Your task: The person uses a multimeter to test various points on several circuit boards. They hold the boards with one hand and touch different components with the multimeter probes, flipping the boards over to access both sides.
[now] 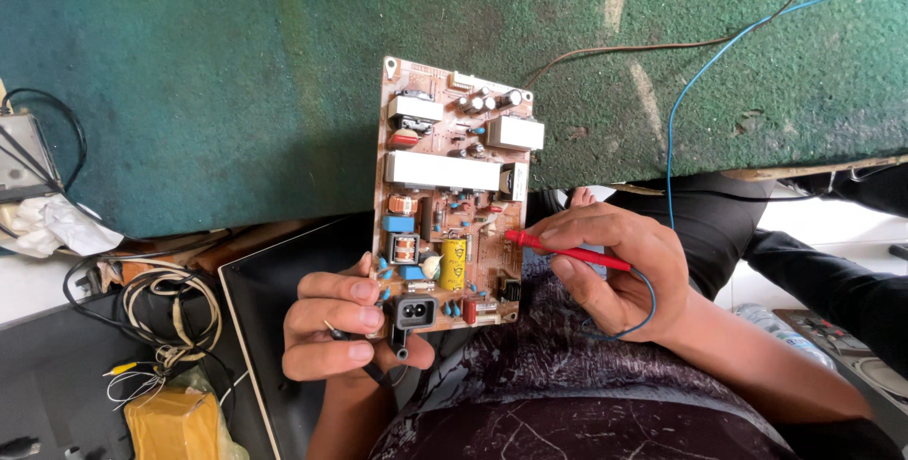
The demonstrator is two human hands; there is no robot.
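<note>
A brown circuit board (452,186) with white heat sinks, a yellow capacitor and a black power socket stands tilted over my lap. My left hand (336,328) grips its lower left edge and also pinches a thin black probe against the board near the socket. My right hand (619,266) holds a red test probe (567,250) like a pen. The probe tip touches the board's right side, just right of the yellow capacitor. A blue wire loops from the probe's back end around my right palm.
A green felt-covered bench (236,82) lies beyond the board, with a blue wire (700,72) and a brown wire (643,47) across it. Coiled cables (170,313), a yellow box (175,422) and crumpled paper (57,224) sit at the left. A dark panel edge (251,365) runs beside my left wrist.
</note>
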